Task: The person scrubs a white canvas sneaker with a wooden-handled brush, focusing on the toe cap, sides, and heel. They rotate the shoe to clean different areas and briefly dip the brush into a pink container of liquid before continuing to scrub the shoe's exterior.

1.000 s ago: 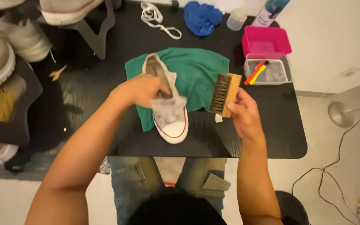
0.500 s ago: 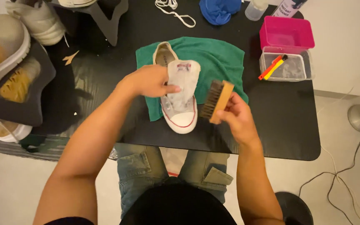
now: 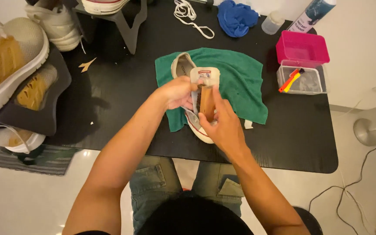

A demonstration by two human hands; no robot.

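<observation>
Head view, looking down. My left hand (image 3: 177,92) is clenched on the side of the white canvas low-top sneaker with a pale rubber sole (image 3: 196,87), which lies on the rumpled green terry towel (image 3: 240,82) spread over the matt black rectangular surface (image 3: 122,87). My right hand (image 3: 223,124) grasps the wooden-backed oblong scrubbing brush (image 3: 206,102), pressed lengthwise against the shoe's upper.

Risks, as I judge them: the soft towel may creep on the smooth surface under a hard stroke, so the sneaker twists out of my left hand; stiff bristles could fray the woven canvas or catch the tongue. The shoe's toe sits near the surface's front edge, so a slip could push it off.

Nearby: a loose white cord lace (image 3: 192,17), a crumpled blue cloth (image 3: 238,17), and a rigid pink plastic box (image 3: 302,48) above a clear plastic tub (image 3: 303,80).
</observation>
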